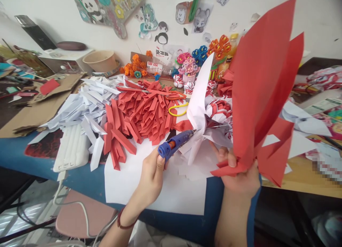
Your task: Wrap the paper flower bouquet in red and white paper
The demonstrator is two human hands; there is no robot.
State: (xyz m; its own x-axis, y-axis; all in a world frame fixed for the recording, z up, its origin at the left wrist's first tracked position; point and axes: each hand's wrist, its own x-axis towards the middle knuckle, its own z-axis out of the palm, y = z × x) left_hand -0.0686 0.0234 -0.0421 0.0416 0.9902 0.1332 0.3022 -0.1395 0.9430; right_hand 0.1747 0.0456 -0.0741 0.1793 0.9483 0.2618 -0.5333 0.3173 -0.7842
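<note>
My left hand (pixel 153 172) is closed around a blue glue gun (pixel 175 144). The gun's tip points right and meets the lower part of a curved white paper piece (pixel 199 94). In my right hand (pixel 239 174) is a large red folded paper piece (pixel 263 79), its tall, pointed layers rising high above my fingers, which pinch its base. Whether the white piece joins the red one cannot be made out. Behind them sits a red and white folded paper ball (pixel 218 108), partly covered.
Red folded paper strips (pixel 149 111) and white ones (pixel 88 101) lie heaped at centre and left. A white power bank (pixel 72 147) with a cable sits at the front left. Yellow-handled scissors (pixel 177 110) lie behind the glue gun. Colourful craft flowers (pixel 188 65) line the wall.
</note>
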